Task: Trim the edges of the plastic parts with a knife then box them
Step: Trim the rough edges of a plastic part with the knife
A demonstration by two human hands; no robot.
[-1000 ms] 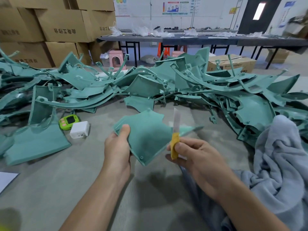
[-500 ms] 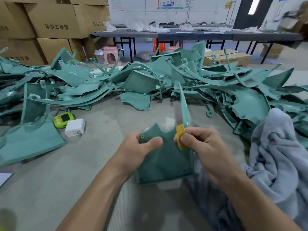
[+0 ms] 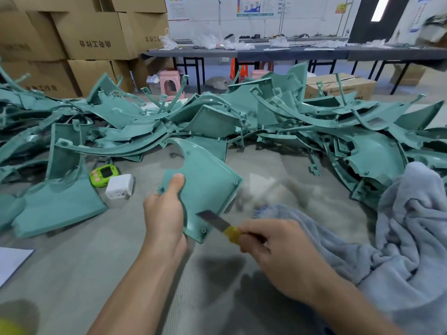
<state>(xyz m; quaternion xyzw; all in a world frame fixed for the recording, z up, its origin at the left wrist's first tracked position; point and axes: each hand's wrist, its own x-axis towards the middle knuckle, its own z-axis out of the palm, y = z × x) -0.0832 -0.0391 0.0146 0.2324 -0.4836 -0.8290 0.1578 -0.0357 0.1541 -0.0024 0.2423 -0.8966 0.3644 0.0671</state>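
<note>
**Two hands, one part: blade set at the near edge**

I have the left hand gripping the teal plastic part by its left side. The thumb is pressed flat on the face and the rest of the hand is wrapped behind. That lifts the part clear of the grey mat and turns its near right edge towards the blade.

On the right hand the fingers are closed round the yellow grip of the knife. The bare blade points left and away, and its tip lies over the part just beside the near corner. I cannot tell whether the blade is biting yet.

I judge this to be trimming, with boxing not yet begun for this part.

A grey cloth is bunched on the right, under the knife hand, perhaps to shield what lies beneath. The heap of parts lies across the far side, within reach. Cardboard boxes are stacked far left.
</note>
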